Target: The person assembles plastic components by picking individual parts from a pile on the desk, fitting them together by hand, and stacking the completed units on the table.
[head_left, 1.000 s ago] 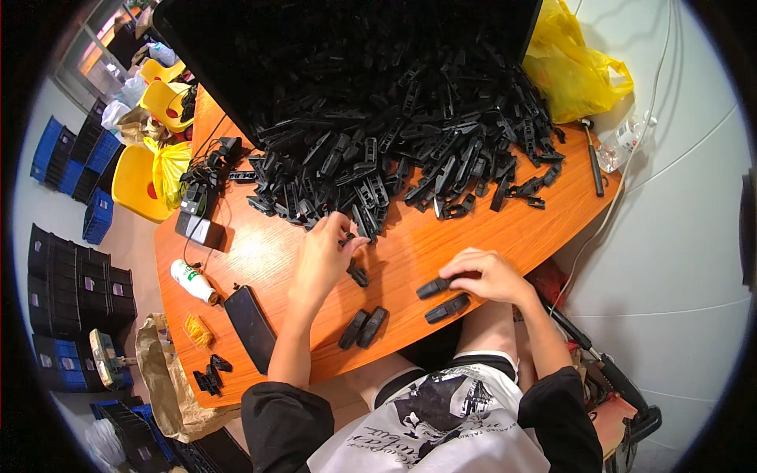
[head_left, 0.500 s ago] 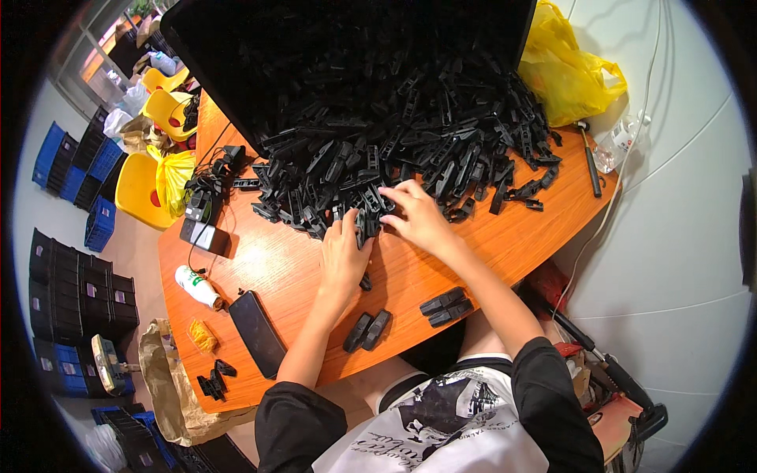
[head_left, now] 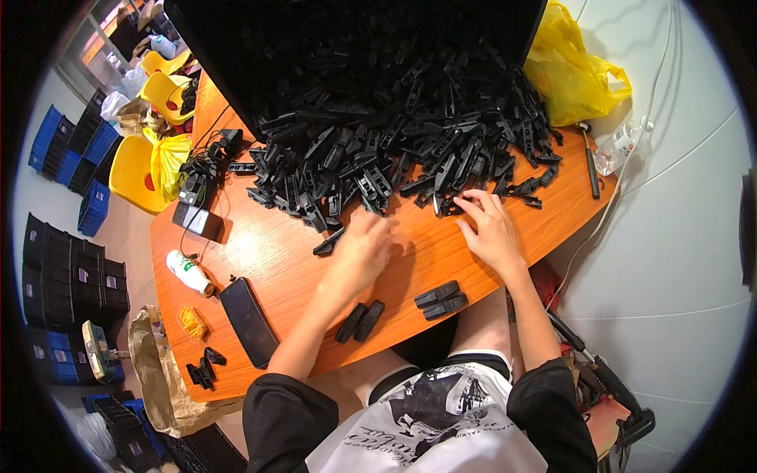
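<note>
A large heap of long, narrow black plastic pieces (head_left: pixel 339 150) covers the far half of the wooden table. My right hand (head_left: pixel 493 235) is at the heap's near edge, thumb and fingers apart, its index fingertip close to one black piece (head_left: pixel 446 206). Over bare wood just short of the heap is my left hand (head_left: pixel 363 254). Motion smears its fingers, and whether they hold anything is hidden. A loose black piece (head_left: pixel 328 243) lies to its left. Near the front edge rest two small groups of black pieces, one pair (head_left: pixel 360 322) on the left and another group (head_left: pixel 441 299) on the right.
A phone (head_left: pixel 248 322), a white bottle (head_left: pixel 190 273), yellow bits (head_left: pixel 192 322) and a black adapter (head_left: pixel 198 221) with cables lie on the left. Behind the heap stands a big black bin (head_left: pixel 209 71). A hammer-like tool (head_left: pixel 591 164) and a clear bottle (head_left: pixel 617 148) are at right.
My hands, close together at the heap before, have moved apart. The right went rightward along the heap's edge; the left drew back slightly toward me and to the right.
</note>
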`<state>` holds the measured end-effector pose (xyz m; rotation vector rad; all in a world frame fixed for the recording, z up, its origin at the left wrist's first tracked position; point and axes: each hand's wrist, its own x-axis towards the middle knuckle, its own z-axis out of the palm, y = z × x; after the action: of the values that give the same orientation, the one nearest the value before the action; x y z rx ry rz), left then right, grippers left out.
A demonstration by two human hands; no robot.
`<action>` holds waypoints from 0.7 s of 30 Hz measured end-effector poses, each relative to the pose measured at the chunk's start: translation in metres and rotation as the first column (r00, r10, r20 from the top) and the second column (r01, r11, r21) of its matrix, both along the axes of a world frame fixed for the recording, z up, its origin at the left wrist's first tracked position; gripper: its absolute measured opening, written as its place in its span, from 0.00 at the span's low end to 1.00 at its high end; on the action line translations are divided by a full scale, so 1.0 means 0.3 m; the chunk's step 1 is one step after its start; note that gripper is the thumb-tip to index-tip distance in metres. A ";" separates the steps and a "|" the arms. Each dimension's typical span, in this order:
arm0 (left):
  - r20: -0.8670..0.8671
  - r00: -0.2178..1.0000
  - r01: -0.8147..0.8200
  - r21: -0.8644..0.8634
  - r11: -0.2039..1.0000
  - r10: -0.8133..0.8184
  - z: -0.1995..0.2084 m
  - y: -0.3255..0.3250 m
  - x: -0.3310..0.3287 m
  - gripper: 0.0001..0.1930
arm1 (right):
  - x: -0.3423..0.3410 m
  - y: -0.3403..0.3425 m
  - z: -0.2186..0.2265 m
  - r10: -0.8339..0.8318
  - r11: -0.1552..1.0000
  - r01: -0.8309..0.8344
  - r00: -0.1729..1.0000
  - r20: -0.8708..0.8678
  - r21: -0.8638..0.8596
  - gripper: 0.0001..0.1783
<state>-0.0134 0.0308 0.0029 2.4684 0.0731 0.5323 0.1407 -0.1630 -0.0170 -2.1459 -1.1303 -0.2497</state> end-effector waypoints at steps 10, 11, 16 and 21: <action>-0.372 0.924 0.132 0.096 0.987 -0.087 0.052 0.102 -0.039 0.20 | -0.002 -0.005 -0.021 0.051 0.999 -0.052 0.990 0.128 0.011 0.12; -0.346 0.936 0.111 0.113 0.987 -0.065 0.027 0.102 -0.028 0.15 | -0.012 -0.004 -0.019 0.069 0.998 -0.070 0.989 0.132 -0.002 0.12; -0.274 0.961 -0.020 0.079 0.997 0.041 0.006 0.053 0.017 0.15 | -0.040 -0.021 -0.057 0.123 0.992 -0.124 0.987 0.107 0.002 0.12; -0.340 0.939 -0.103 -0.136 0.985 0.051 -0.008 -0.008 0.031 0.16 | -0.048 -0.012 -0.069 0.139 0.982 -0.131 0.989 -0.051 0.140 0.09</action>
<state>-0.0041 0.0285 0.0004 2.3876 0.3371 0.1256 0.1263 -0.1666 -0.0376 -1.9360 -1.1839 -0.1925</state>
